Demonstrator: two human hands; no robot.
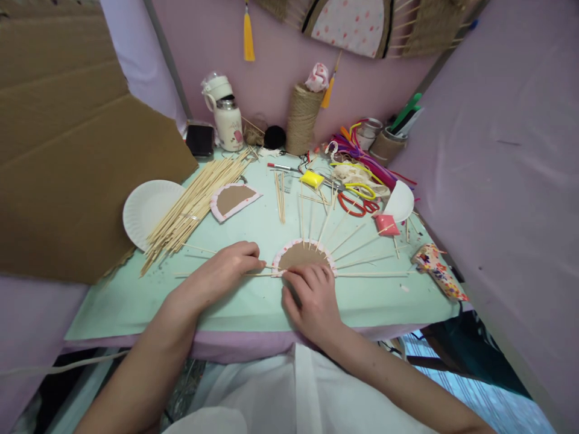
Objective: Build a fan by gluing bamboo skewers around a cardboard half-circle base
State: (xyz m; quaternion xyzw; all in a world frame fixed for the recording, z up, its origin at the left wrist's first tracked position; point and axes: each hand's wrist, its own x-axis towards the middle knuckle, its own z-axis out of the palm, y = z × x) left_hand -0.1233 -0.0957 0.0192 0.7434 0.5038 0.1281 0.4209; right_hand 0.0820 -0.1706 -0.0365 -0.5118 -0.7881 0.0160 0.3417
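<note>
A cardboard half-circle point(301, 255) with a pink-spotted cloth rim lies on the table, straight edge towards me. Thin bamboo sticks point(324, 224) fan out from its curved edge, over the top and right side. My left hand point(235, 265) is closed in a pinch on a bamboo stick point(199, 248), whose inner end reaches the half-circle's left rim. My right hand point(314, 298) lies over the lower part of the half-circle, fingers bent and pressed down on it near that stick's end. Its palm hides part of the straight edge.
Left: a bundle of sticks point(199, 202), a paper plate point(145, 208) and a second half-circle point(233, 202). Right: red-handled scissors point(353, 205), a pink packet point(386, 225) and a flower-patterned glue gun point(436, 271). Behind stand a bottle point(230, 126) and a twine roll point(302, 120).
</note>
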